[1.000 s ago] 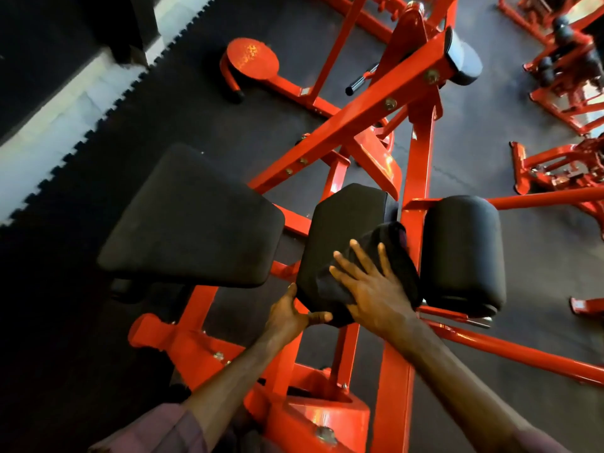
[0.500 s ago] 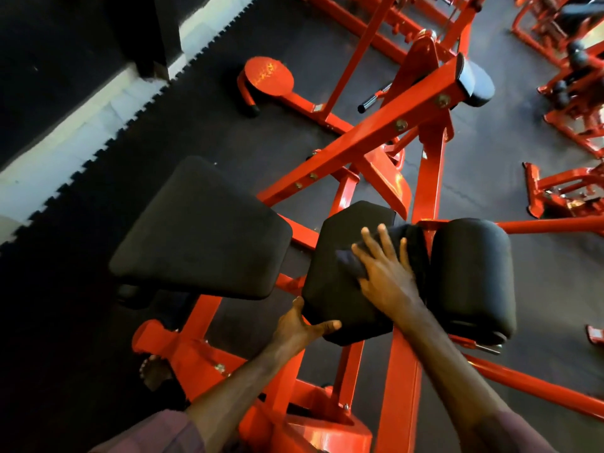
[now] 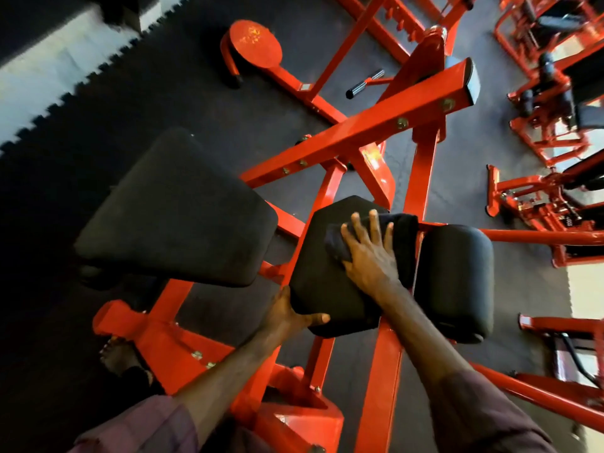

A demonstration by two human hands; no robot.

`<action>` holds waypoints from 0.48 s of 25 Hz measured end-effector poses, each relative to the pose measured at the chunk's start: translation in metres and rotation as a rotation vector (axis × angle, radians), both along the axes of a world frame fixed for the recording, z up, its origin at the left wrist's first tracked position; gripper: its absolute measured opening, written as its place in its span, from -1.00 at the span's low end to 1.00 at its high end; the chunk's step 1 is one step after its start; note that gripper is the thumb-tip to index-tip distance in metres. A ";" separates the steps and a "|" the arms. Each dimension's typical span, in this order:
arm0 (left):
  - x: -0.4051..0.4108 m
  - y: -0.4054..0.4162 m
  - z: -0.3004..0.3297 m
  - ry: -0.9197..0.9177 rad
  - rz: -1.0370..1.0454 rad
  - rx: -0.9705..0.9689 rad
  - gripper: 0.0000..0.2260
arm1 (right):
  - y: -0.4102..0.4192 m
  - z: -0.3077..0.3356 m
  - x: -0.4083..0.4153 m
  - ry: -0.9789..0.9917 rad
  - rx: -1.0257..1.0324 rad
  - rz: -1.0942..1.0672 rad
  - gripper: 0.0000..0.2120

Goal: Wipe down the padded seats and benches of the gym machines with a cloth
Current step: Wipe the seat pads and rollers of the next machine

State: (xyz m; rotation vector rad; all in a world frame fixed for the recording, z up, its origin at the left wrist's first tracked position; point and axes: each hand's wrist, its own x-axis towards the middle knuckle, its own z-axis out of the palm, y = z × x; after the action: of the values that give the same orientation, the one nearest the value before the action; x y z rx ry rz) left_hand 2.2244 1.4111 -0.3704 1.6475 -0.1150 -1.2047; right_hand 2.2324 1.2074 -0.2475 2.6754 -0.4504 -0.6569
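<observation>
The red frame (image 3: 343, 135) fills the middle of the picture, carrying three black pads: the big seat (image 3: 176, 210) at centre left, the small pad (image 3: 323, 276) just right of centre, and the roller (image 3: 457, 279) further right. The cloth (image 3: 403, 237) lies bunched on the small pad's upper right corner, up against the gap before the roller. The right hand (image 3: 367, 256) presses flat on it, fingers straight and spread, pointing to the top of the frame along the pad's long axis. The left hand (image 3: 287, 317) grips the pad's lower left edge, thumb lying over the bottom edge and the fingers hidden beneath. Most of the unwiped-looking surface lies below and left of the cloth, towards the left hand, so the next stroke probably draws back that way; the right hand is the one to make it.
</observation>
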 end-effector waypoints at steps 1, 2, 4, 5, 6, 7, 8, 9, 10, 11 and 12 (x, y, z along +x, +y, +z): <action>0.000 0.000 0.002 0.000 -0.004 0.001 -0.05 | -0.003 0.006 -0.009 0.051 0.019 0.058 -0.22; 0.001 0.000 0.005 0.001 -0.007 0.002 -0.02 | -0.010 0.016 -0.019 0.074 0.052 0.084 -0.22; 0.004 -0.001 0.002 0.005 -0.001 0.004 0.09 | -0.029 0.030 -0.015 0.021 0.088 0.043 -0.22; 0.006 -0.002 0.000 0.004 0.000 0.009 0.13 | -0.034 0.030 -0.002 -0.031 0.069 -0.009 -0.21; 0.007 -0.003 -0.003 0.003 -0.010 0.014 0.14 | -0.035 0.025 0.012 -0.065 0.050 -0.056 -0.20; 0.008 -0.004 -0.005 0.000 -0.020 0.014 0.13 | -0.029 0.018 0.023 -0.070 0.032 -0.080 -0.19; 0.008 -0.004 -0.007 -0.001 -0.029 0.009 0.10 | -0.023 0.011 0.024 -0.053 0.026 -0.063 -0.19; 0.006 -0.002 -0.006 -0.010 -0.029 0.001 0.07 | -0.019 0.007 0.017 -0.018 0.044 0.000 -0.19; 0.006 -0.001 -0.005 -0.023 -0.026 -0.004 0.05 | -0.020 0.006 0.003 0.017 0.064 0.090 -0.20; 0.007 -0.001 -0.003 -0.028 -0.026 -0.013 0.04 | -0.026 0.013 -0.009 0.044 0.086 0.142 -0.21; 0.008 -0.001 -0.003 -0.021 -0.030 -0.023 0.03 | -0.034 0.021 -0.013 0.045 0.101 0.139 -0.21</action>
State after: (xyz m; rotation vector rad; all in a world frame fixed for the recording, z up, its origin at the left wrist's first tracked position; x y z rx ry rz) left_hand 2.2321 1.4104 -0.3730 1.6439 -0.1661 -1.2044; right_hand 2.2198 1.1729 -0.2267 2.7494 -0.2222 -0.7147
